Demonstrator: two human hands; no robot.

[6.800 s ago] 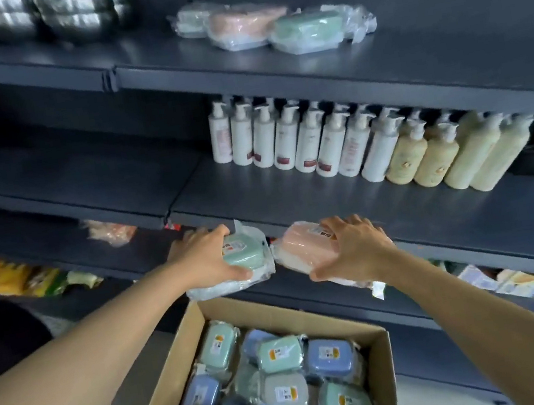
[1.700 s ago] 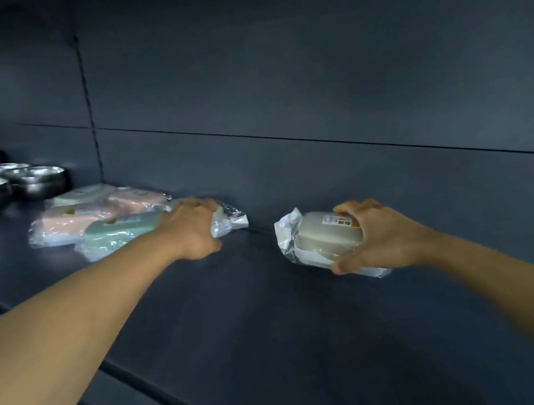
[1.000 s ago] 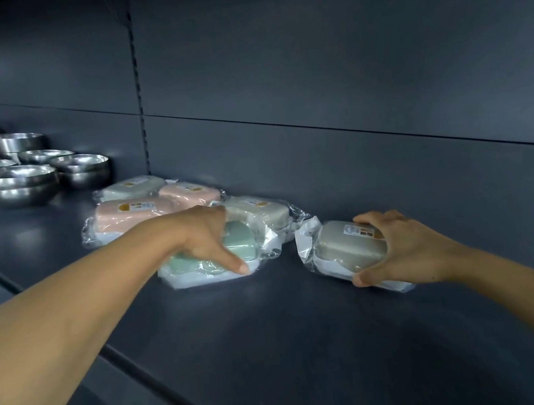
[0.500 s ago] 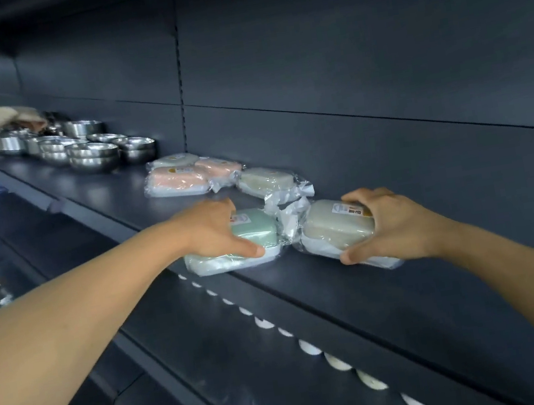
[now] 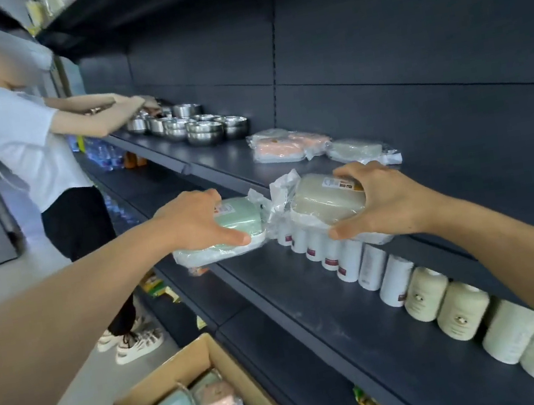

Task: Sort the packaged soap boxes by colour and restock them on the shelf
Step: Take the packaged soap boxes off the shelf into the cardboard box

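Observation:
My left hand (image 5: pixel 197 221) grips a mint-green soap box (image 5: pixel 242 220) in clear wrap, held in front of the upper shelf (image 5: pixel 218 164). My right hand (image 5: pixel 386 201) grips a beige soap box (image 5: pixel 322 199) beside it, their wrappers touching. On the upper shelf behind lie pink soap boxes (image 5: pixel 285 146) and another beige soap box (image 5: pixel 354 149). A cardboard carton (image 5: pixel 191 355) at bottom left holds several more wrapped soap boxes in green, blue and pink.
White and cream pump bottles (image 5: pixel 421 293) line the shelf below my hands. Stacked steel bowls (image 5: pixel 202 128) stand further left on the upper shelf, where a person in a white shirt (image 5: pixel 24 141) reaches. Snack packets (image 5: pixel 160 286) lie on lower shelves.
Both hands have drawn the green and beige boxes back off the upper shelf toward me. My view has dropped and swung left, bringing the carton, bottles and the other person into sight.

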